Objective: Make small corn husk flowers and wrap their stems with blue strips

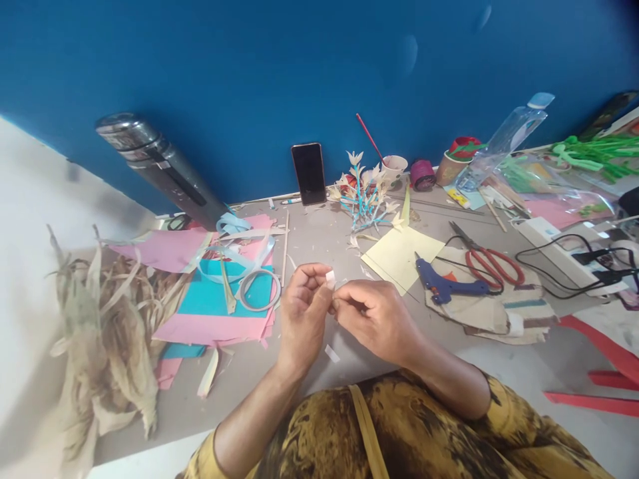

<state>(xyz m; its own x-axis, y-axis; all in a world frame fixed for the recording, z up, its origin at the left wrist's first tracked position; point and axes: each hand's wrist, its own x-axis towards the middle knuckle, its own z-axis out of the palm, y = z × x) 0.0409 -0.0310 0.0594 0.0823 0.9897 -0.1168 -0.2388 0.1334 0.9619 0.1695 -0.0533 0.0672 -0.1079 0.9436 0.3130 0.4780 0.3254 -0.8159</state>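
Note:
My left hand (308,309) pinches a small white strip (330,279), whose end sticks up past the thumb. Close against it, my right hand (374,316) has its thumb and forefinger pressed together at the strip's lower end. Fingers cover the rest of the strip. Another small white piece (332,354) lies on the table just below my hands. Beyond them stands a bunch of pale flowers (367,193) on light blue stems. A pale yellow sheet (402,256) lies to the right of it.
Dried corn husks (110,339) are heaped at left beside pink and teal paper (224,293) and a tape roll (258,290). A grey flask (160,169) and phone (308,174) stand behind. At right are a blue glue gun (446,283), scissors (489,256) and a power strip (562,256).

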